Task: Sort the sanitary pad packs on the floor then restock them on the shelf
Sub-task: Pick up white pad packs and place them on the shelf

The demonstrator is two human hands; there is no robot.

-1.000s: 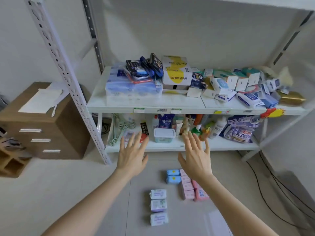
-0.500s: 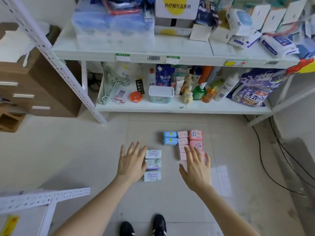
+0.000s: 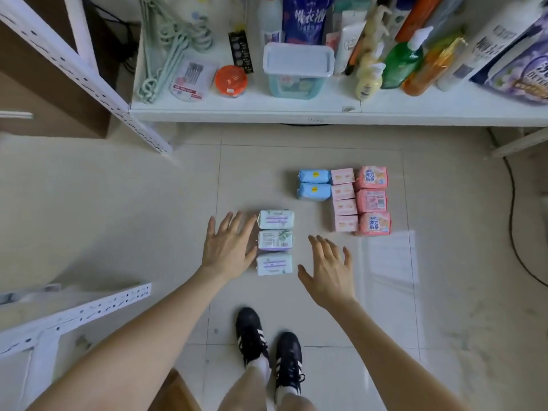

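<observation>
**Operator:** Neither grip holds anything. My left hand is flat and spread, its fingertips just beside the left side of the white packs. My right hand is spread the same way, on their right, a bit nearer me and clear of them.

**Spotter:** Where does everything lie, left to right?

**Operator:** On the floor, the three white packs sit in a column running away from me. Further out and to the right are two blue packs, then a column of four pale pink packs, then three darker pink packs touching them. The sorting looks done to me; the shelf beyond the packs has none of them yet.

**Spotter:** So the white column first?

**Operator:** That's my read. To do it well, I'd bring both palms in level against the column's long sides and squeeze evenly, so all three packs lift as one block. The wrappers look soft and slick, so a pinch from one end would likely let the middle pack drop out.

**Spotter:** Anything in the way?

**Operator:** My shoes are just behind the nearest pack, so I'd lift straight up before swinging forward. The visible shelf front is crowded with a tub and bottles; I'd choose a gap before carrying.
</observation>
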